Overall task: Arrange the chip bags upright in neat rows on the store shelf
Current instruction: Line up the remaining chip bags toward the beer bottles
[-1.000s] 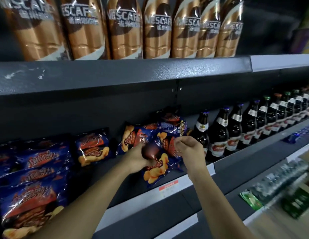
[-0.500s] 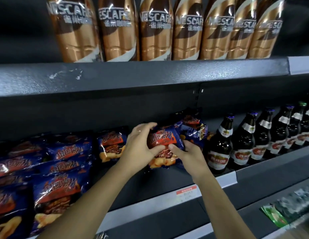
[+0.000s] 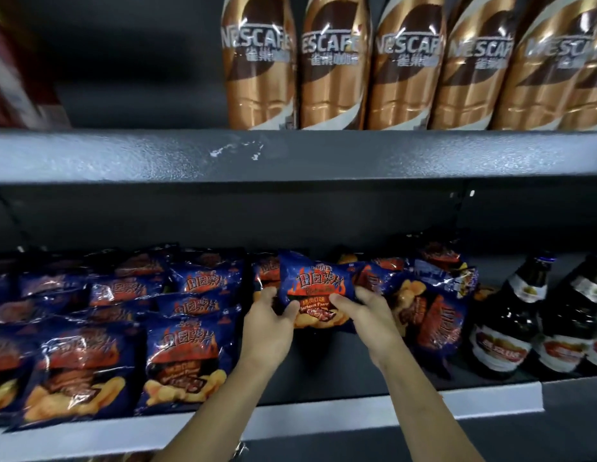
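While left hand (image 3: 267, 325) and right hand (image 3: 367, 318) clamp one glossy blue chip bag (image 3: 315, 285), 9 o'clock rows (image 3: 183, 358) look done. 3 o'clock heap (image 3: 433, 308) is left to sort.

The head-worn camera is facing forward and slightly down, sitting close, within arm's reach of the dark grey metal store shelf (image 3: 340, 365). Both forearms are showing at the bottom edge, with the left hand (image 3: 267, 325) and right hand (image 3: 370, 318) gripping a blue foil chip bag (image 3: 315, 285) near centre frame. Up top, the wide lens is cropping the tops off the gold-brown plastic coffee bottles (image 3: 333, 61).
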Demonstrator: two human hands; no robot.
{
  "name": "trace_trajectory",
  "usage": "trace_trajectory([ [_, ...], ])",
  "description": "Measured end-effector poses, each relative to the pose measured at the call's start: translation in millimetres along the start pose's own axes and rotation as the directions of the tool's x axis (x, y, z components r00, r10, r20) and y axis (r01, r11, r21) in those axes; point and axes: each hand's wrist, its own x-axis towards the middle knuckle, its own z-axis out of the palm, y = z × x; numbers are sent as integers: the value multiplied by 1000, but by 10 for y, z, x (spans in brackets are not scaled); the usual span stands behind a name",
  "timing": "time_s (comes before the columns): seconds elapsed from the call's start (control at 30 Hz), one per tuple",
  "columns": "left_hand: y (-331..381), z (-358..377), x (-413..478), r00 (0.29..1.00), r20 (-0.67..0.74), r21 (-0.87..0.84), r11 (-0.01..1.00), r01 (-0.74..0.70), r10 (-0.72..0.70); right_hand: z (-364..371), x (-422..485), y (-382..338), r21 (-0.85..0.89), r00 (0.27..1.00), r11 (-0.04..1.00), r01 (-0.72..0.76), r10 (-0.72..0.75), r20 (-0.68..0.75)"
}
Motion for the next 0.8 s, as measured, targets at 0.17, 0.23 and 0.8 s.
trace_trajectory([
  [0.17,-15,16,-49,995,-96,8,1000,-24,24,294,218,107,-101,1000,995,10,-11,-12],
  [0.23,-57,57,-75,993,-117,36,999,-26,30,416,320,215,-184,1000,983,-10,5,-25],
  [0.8,-361,184,67,992,-35,-83,989,120,-123,631,507,298,-422,999,906,-32,19,-34],
])
